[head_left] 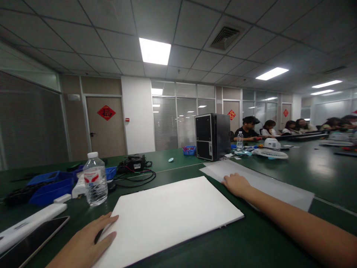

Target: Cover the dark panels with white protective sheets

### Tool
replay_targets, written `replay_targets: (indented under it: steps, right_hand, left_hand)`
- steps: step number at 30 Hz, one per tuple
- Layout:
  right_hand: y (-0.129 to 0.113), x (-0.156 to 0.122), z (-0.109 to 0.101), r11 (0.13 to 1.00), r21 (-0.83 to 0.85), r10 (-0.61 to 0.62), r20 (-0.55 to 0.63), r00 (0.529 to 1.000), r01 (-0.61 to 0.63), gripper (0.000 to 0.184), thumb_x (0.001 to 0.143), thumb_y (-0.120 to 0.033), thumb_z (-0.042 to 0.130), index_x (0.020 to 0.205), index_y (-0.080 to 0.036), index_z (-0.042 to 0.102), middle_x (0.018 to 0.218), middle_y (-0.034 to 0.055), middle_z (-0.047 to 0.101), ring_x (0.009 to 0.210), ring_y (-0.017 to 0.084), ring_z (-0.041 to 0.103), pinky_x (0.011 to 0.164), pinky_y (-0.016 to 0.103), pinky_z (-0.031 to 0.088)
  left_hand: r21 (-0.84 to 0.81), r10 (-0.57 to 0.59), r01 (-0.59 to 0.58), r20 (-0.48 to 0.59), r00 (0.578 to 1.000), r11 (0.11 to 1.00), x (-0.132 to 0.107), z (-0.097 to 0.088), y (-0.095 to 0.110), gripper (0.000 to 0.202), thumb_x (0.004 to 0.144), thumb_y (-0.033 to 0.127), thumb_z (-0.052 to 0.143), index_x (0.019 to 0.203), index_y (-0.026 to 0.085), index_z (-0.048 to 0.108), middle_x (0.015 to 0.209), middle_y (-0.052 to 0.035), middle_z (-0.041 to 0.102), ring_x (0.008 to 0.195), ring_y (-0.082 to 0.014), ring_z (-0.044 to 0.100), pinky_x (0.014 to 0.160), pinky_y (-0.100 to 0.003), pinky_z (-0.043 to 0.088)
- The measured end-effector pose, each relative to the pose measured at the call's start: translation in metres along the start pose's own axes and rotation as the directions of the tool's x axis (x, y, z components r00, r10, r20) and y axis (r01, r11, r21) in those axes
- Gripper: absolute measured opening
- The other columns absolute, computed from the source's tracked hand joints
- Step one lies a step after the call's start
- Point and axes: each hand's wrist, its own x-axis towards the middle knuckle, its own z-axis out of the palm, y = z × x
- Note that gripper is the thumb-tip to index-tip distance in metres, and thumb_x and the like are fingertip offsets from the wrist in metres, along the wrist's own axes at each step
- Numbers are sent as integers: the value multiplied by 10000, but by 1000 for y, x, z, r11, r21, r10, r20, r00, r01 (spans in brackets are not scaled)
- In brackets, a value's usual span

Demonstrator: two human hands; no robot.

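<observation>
A white rectangular panel (173, 216) with a thin dark edge lies flat in front of me on the green table. My left hand (93, 234) rests at its left edge, thumb and forefinger apart and touching the top; the other fingers are partly hidden. Right of the panel, a translucent whitish sheet (267, 186) lies on the table. My right hand (236, 185) is closed over the left edge of this sheet, with its fingertips hidden from view.
A water bottle (95, 178), blue bins (52, 190), a phone (33, 242) and a white bar-shaped device (33, 223) stand or lie at left. Behind the panel are a black adapter with cables (135, 163) and a computer tower (213, 136). A white fan (270, 153) and several people sit farther right.
</observation>
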Motion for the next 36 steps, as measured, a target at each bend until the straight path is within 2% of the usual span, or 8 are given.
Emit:
replay_targets:
  steps: [8,16,20,24,28,33,36]
  right_hand:
    - [-4,-1,-3,1000,13,-10,-18,1000,10,419,1011,-378,435,1301,-135,615,1174,217,694,1127,362,624,886,454,482]
    - [-4,1,-3,999,35,-2,-28,1000,3,483,992,-173,358,1461,-164,474,1185,214,699,1095,329,655,875,449,503]
    - [-3,-1,-7,999,41,-7,-40,999,9,520,955,-82,356,1450,-173,490,1158,204,713,1073,334,676,858,441,512]
    - [-3,-4,-14,999,47,-2,-82,997,5,500,961,-77,390,1437,-187,497,1166,190,717,1076,322,686,872,422,510]
    - [-6,-8,-24,999,45,-3,-152,988,10,548,963,-68,364,1479,-228,454,1242,161,700,1096,306,676,887,409,509]
    - [-22,-17,-40,981,87,-134,-340,931,173,502,1015,-167,333,1487,-245,487,1272,133,692,1104,299,661,936,423,507]
    - [-36,-26,-46,898,143,-338,-385,859,417,460,1042,-258,354,1468,-242,527,1251,128,701,1104,287,657,958,424,506]
  left_hand:
    - [-11,21,-21,-32,999,1000,0,-2,3,584,914,585,501,1360,247,667,1470,-92,607,1370,-344,554,1196,-533,368]
    - [13,-5,4,44,999,1000,2,2,-2,656,915,626,458,1418,233,608,1539,-88,529,1428,-330,484,1213,-539,332]
    - [15,12,-12,4,1000,1000,2,0,3,617,909,617,483,1390,261,634,1514,-69,555,1407,-334,508,1204,-531,351]
    - [16,29,-29,-46,999,999,-1,-4,8,575,878,601,550,1330,273,688,1461,-55,609,1357,-339,562,1175,-493,415]
    - [11,22,-22,-52,998,1000,-4,-7,10,577,877,598,547,1324,264,693,1457,-55,613,1360,-329,560,1176,-473,419]
    - [-7,24,-25,-63,998,1000,-7,-10,12,593,866,606,550,1319,253,698,1447,-65,623,1363,-334,556,1175,-481,421]
    - [-26,27,-29,-79,996,999,-8,-10,11,586,858,609,559,1302,257,710,1433,-62,637,1349,-333,571,1167,-474,437]
